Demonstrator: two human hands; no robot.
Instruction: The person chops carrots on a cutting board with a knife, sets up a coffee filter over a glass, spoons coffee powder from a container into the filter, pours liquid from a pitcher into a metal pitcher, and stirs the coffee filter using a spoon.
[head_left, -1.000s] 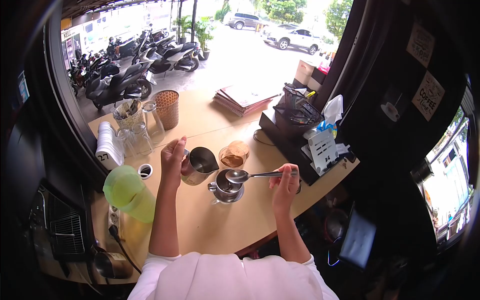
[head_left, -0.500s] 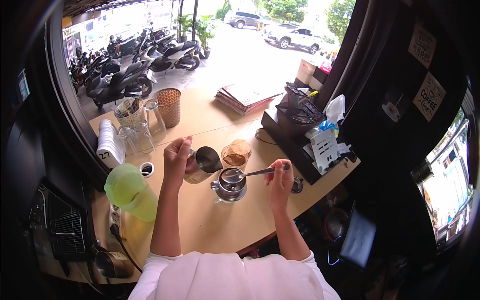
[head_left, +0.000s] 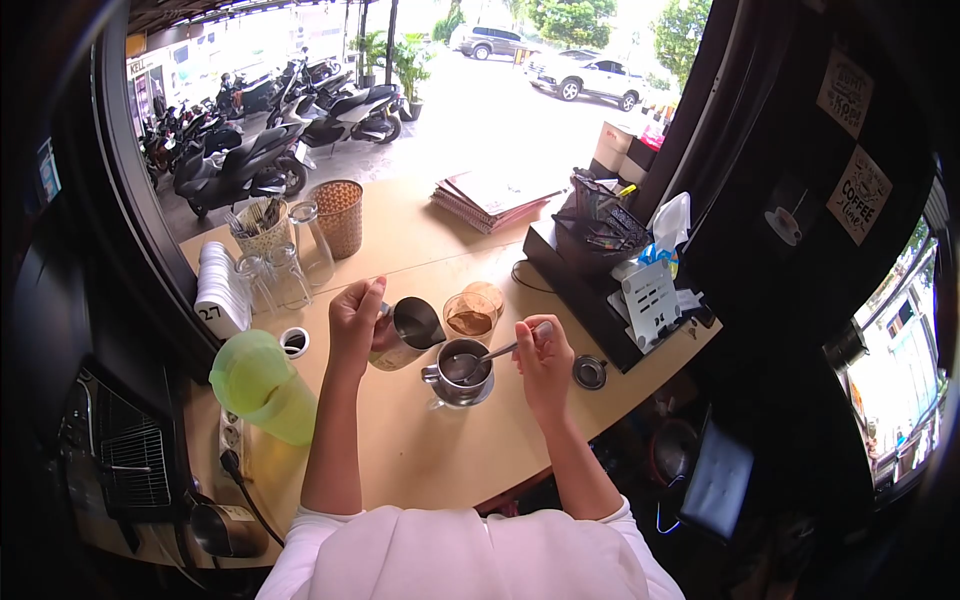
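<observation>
My left hand [head_left: 357, 318] grips the handle of a metal milk pitcher [head_left: 412, 335], held just left of a small metal cup. My right hand [head_left: 544, 362] is closed around the handle of a spoon [head_left: 497, 352], whose bowl end dips inside the metal cup [head_left: 432, 376]. That cup appears to sit on a glass cup, of which only the lower part shows; its contents look dark. Behind it stands a clear container of brown powder [head_left: 469, 321], its round lid [head_left: 487, 290] beside it. A round metal lid [head_left: 590, 372] lies right of my right hand.
A green plastic jug [head_left: 262, 385] and a small dark-filled cup [head_left: 294, 342] stand left of my left arm. Glasses [head_left: 288, 277], a cutlery basket [head_left: 262, 228], stacked number tags [head_left: 219, 288] and a woven bin [head_left: 337, 225] line the left back. Menus [head_left: 490, 203] and a black organizer [head_left: 598, 228] are farther right.
My right hand has moved slightly left and down, tilting the spoon so its bowl goes deeper into the metal cup. The pitcher in my left hand stays almost still.
</observation>
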